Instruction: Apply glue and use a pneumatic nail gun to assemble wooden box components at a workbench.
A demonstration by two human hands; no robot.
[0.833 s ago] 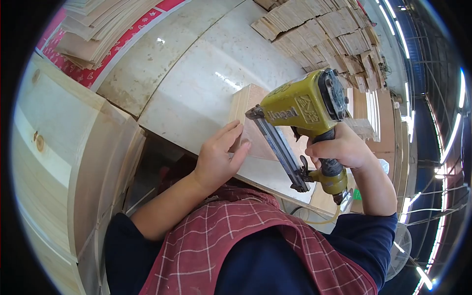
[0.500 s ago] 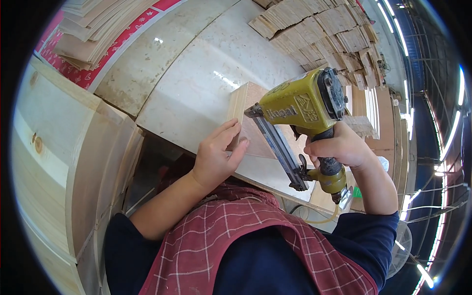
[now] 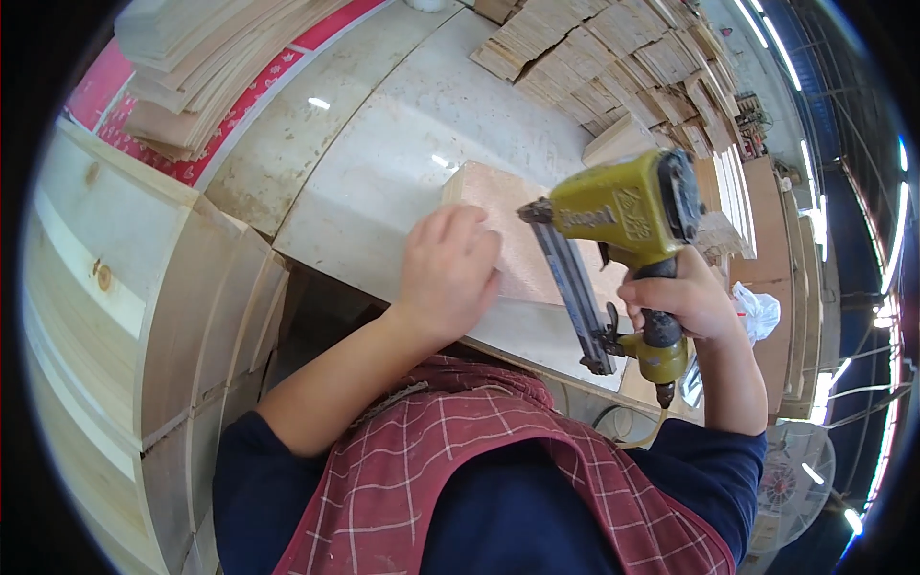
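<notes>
My right hand (image 3: pixel 682 295) is closed round the dark grip of a yellow-green air nail gun (image 3: pixel 613 216). The gun is held up above the right part of a wooden box (image 3: pixel 513 216), its nose toward the left and its slanted magazine running down toward me. The box lies on the pale worktable and has a light brown plywood face on top. At the box's left near corner my left hand (image 3: pixel 446 273) is closed over the edge, fingers bent and the back of the hand up. The fingertips are partly hidden.
Large wooden boxes or drawers (image 3: pixel 105 278) stand stacked close at my left. Thin boards (image 3: pixel 206 72) are piled at the far left on a red patterned sheet. Many wooden strips (image 3: pixel 613 62) are stacked at the far right. A fan (image 3: pixel 795 479) and a white plastic bag (image 3: pixel 757 311) are at the right.
My left hand has gone from spread fingers beside the box's left side to a closed hold at its edge. The nail gun has shifted slightly right and down in the picture, along with my right hand.
</notes>
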